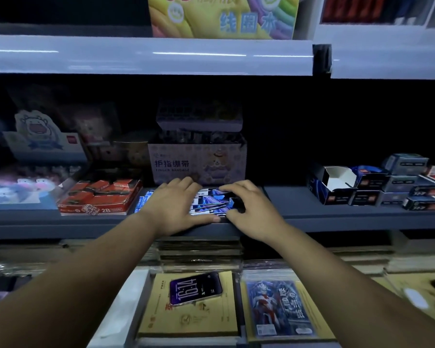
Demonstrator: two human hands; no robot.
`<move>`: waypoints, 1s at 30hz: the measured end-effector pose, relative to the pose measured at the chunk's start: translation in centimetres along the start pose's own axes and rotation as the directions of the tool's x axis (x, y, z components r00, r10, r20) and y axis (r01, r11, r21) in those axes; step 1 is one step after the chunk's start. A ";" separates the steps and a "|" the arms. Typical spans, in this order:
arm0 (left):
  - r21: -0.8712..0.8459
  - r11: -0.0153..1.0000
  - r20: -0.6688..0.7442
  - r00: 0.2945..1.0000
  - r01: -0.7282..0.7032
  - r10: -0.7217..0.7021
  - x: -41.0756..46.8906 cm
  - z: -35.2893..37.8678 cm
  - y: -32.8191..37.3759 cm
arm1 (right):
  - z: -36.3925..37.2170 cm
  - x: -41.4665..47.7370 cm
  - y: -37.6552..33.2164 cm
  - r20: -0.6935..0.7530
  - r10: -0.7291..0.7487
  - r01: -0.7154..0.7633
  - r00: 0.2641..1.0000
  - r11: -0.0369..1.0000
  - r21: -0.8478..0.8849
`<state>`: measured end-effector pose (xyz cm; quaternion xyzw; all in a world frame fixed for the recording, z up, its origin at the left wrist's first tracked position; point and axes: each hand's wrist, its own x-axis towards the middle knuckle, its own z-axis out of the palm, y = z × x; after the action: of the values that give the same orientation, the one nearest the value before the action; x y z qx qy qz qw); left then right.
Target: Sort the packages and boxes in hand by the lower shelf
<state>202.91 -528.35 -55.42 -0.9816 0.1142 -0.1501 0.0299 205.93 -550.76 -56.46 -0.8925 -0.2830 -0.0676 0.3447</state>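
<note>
Both my hands reach onto a grey shop shelf [324,217] over a bunch of blue and white packets [212,203]. My left hand [176,207] lies flat on the left part of the packets, fingers spread and straight, thumb along their front edge. My right hand [249,209] sits on their right side with curled fingers, fingertips on the top packet and thumb at the front edge, gripping them. Directly behind the packets stands a white box of finger bandages [199,162].
A red tray of 2B erasers [98,197] sits left of my hands; dark blue small boxes [367,189] are stacked at the right. Below, a phone [195,288] lies on a yellow notebook [186,320], beside a packet with a hero figure [279,307]. An upper shelf [148,54] overhangs.
</note>
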 end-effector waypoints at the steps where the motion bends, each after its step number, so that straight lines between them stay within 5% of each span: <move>1: 0.012 1.000 -0.010 1.000 -0.011 0.011 -0.2 0.0 0.1 | -0.1 -0.3 0.0 -0.002 -0.001 0.001 1.000 1.000 0.010; 11: 0.031 0.997 -0.085 0.994 -0.067 0.069 -2.3 -0.6 2.0 | -0.4 -2.6 -0.6 -0.085 -0.007 0.028 0.996 0.970 0.243; 17: 0.107 0.994 0.018 0.999 -0.036 0.034 -2.6 -2.9 3.2 | -0.2 -3.6 -1.7 -0.247 0.107 -0.004 0.963 0.924 0.382; 22: -0.227 0.968 -0.090 0.987 0.109 -0.133 -4.0 -5.5 3.1 | 0.0 -4.7 -3.1 -0.402 0.237 0.041 0.884 0.819 0.572; 24: -0.569 0.805 -0.203 0.920 0.168 -0.335 -5.5 -6.1 4.0 | 0.3 -5.5 -4.1 -0.389 0.233 0.048 0.891 0.804 0.593; 26: -0.862 0.480 -0.182 0.785 0.162 -0.592 -6.9 -6.1 5.4 | 1.3 -6.5 -5.2 -0.298 0.163 0.051 0.940 0.801 0.597; 30: -0.996 -0.053 0.085 0.658 0.069 -0.748 -9.4 -4.0 7.4 | 4.6 -8.7 -7.3 -0.045 0.000 0.028 0.999 0.789 0.614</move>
<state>191.42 -533.43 -54.98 -0.6421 -0.1366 -0.2869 -0.6976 194.31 -547.40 -58.47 -0.7284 -0.2889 0.0066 0.6212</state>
